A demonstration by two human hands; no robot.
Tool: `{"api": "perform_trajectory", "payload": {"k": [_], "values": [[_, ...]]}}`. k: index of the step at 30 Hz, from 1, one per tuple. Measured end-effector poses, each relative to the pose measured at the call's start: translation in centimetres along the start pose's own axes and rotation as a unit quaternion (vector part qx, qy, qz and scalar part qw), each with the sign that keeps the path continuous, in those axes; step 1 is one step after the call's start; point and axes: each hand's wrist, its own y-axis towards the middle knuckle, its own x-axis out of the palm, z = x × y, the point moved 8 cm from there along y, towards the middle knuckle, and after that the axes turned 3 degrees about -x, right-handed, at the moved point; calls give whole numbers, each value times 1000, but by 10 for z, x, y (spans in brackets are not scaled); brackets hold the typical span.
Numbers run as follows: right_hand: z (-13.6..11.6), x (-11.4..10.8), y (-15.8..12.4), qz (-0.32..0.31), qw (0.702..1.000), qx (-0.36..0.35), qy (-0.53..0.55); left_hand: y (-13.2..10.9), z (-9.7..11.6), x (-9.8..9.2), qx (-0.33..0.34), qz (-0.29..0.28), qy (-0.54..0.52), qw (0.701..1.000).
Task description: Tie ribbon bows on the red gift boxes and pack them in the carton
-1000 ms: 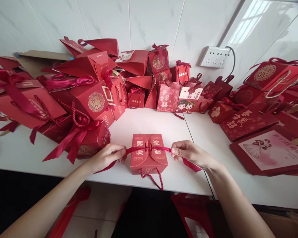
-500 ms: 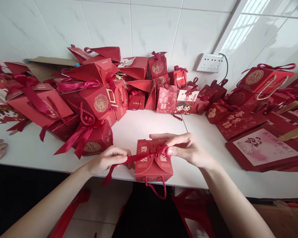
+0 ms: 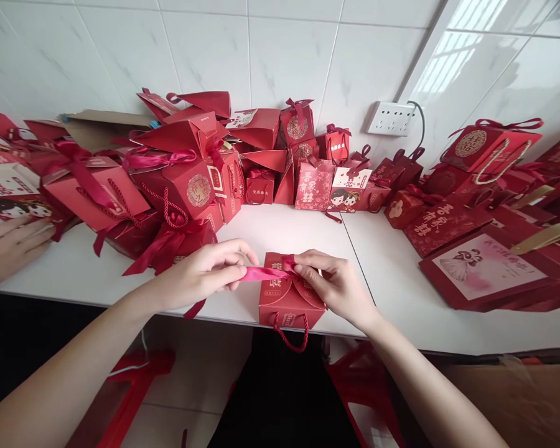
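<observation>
A small red gift box [image 3: 292, 305] with pale printed characters sits near the table's front edge, its twisted cord handle hanging over the front. Across its top runs a red satin ribbon [image 3: 266, 274]. My left hand [image 3: 214, 270] pinches the ribbon to the left of the box and holds it taut, a loose tail dangling below. My right hand [image 3: 329, 280] is closed on a gathered loop of the same ribbon, over the box's right half. My right fingers partly hide the knot and the lid there.
Stacked red gift boxes [image 3: 182, 180] crowd the left and back of the white table [image 3: 242, 227]. More boxes and bags [image 3: 490, 267] fill the right side. A power strip [image 3: 392, 118] is on the tiled wall. Another person's hand [image 3: 16, 249] rests at the far left.
My left hand has shifted slightly up and right, keeping the ribbon stretched. My right hand has curled more closely over the loop. The other person's hand has come further into view at left.
</observation>
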Motion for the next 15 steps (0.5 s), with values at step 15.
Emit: {"api": "perform_trajectory", "payload": {"k": [15], "values": [[-2, -4, 4, 46, 997, 53, -7, 3, 89, 23, 221, 42, 370, 901]]}}
